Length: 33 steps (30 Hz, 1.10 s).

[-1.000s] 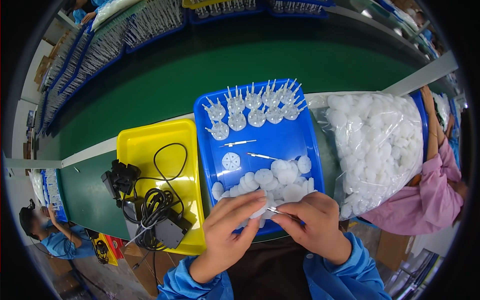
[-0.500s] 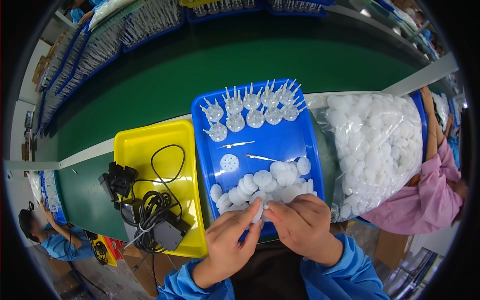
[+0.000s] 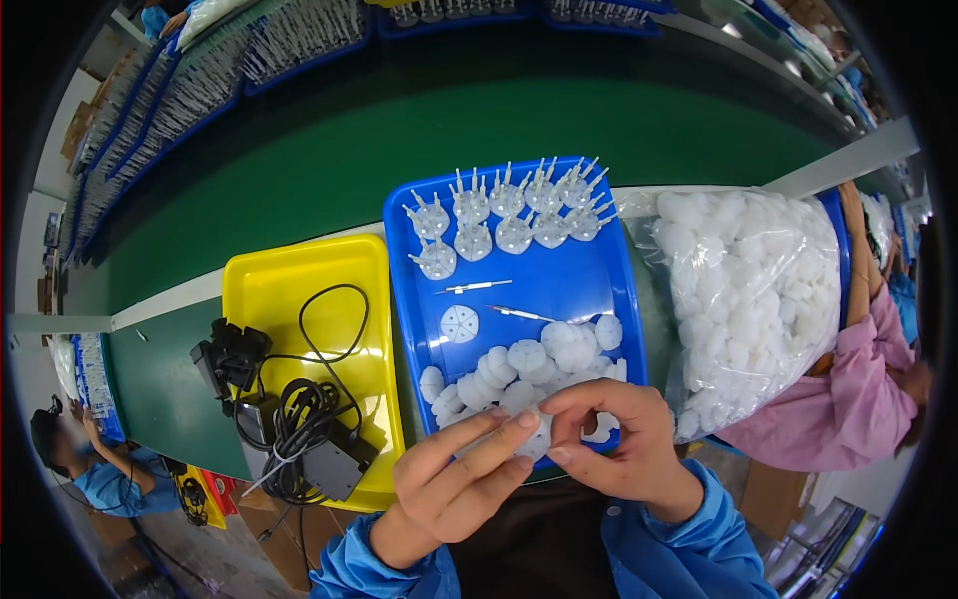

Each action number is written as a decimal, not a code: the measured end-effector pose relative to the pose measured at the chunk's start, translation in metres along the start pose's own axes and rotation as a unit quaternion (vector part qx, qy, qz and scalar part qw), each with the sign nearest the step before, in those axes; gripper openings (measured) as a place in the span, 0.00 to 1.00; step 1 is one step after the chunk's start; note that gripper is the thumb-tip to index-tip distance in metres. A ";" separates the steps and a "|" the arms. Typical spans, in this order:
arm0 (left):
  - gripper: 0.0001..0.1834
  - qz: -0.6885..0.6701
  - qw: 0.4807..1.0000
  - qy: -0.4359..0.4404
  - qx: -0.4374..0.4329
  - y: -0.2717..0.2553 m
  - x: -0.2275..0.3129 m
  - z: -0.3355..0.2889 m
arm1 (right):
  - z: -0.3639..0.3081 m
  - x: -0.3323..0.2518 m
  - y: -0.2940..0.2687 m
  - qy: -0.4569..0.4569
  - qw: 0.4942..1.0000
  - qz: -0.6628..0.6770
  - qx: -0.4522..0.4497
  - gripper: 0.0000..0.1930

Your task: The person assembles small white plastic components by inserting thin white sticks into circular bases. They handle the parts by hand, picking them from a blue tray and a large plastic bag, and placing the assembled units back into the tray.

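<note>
My left hand (image 3: 461, 471) holds a white round plastic disc (image 3: 540, 440) between thumb and fingers, over the near edge of a blue tray (image 3: 639, 339). At the disc's right edge, my right hand (image 3: 624, 439) is closed, its thumb and index finger gripping the rim. Just beyond my hands a heap of similar white discs (image 3: 527, 356) fills the tray's near end, partly covered by my fingers. One flat disc with small holes (image 3: 459, 323) lies apart, near two thin pen-like tools (image 3: 477, 287). Rows of discs fitted with upright pins (image 3: 473, 240) stand at the tray's far end.
To the left, a yellow tray (image 3: 299, 262) carries black cables and a grey adapter (image 3: 337, 467). A clear bag of white discs (image 3: 753, 309) lies at right, beside a person in a pink sleeve (image 3: 848, 394). More blue trays (image 3: 304, 40) line the green table's (image 3: 479, 115) far side.
The white disc has turned and now shows more of its face. My left fingers have spread along it, and my right hand has shifted slightly with its fingers opened wider.
</note>
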<state>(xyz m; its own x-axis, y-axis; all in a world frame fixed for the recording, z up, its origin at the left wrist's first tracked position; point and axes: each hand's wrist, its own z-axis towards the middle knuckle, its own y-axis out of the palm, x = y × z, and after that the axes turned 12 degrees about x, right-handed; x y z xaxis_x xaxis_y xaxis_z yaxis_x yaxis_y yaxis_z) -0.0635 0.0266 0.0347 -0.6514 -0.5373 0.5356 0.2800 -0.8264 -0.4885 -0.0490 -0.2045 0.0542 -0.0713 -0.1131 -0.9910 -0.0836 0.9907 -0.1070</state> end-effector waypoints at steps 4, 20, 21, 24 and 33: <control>0.10 -0.011 1.000 0.011 0.012 0.001 -0.001 0.002 | -0.002 0.004 0.004 0.009 1.000 0.014 -0.004 0.17; 0.09 -0.063 0.997 0.015 -0.029 -0.004 -0.006 0.004 | -0.002 0.003 -0.001 0.110 0.985 0.122 -0.043 0.10; 0.10 -0.072 0.997 0.011 -0.039 -0.009 -0.009 0.002 | -0.001 0.002 -0.004 0.101 0.989 0.099 -0.051 0.09; 0.11 -0.105 0.989 -0.107 0.008 -0.012 -0.010 -0.009 | 0.014 -0.006 -0.013 -0.015 0.996 -0.079 -0.039 0.06; 0.14 -0.170 0.928 -0.329 0.026 -0.002 -0.016 -0.012 | 0.108 0.034 0.024 -0.392 0.747 -0.536 0.036 0.08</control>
<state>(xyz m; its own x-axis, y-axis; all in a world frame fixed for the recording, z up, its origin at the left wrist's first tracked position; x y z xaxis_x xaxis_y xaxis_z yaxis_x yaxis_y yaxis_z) -0.0621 0.0389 0.0195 -0.1408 -0.2152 0.9664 0.1823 -0.9650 -0.1883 0.0535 -0.1767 0.0091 0.6045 -0.7934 -0.0716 0.3804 0.3664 -0.8492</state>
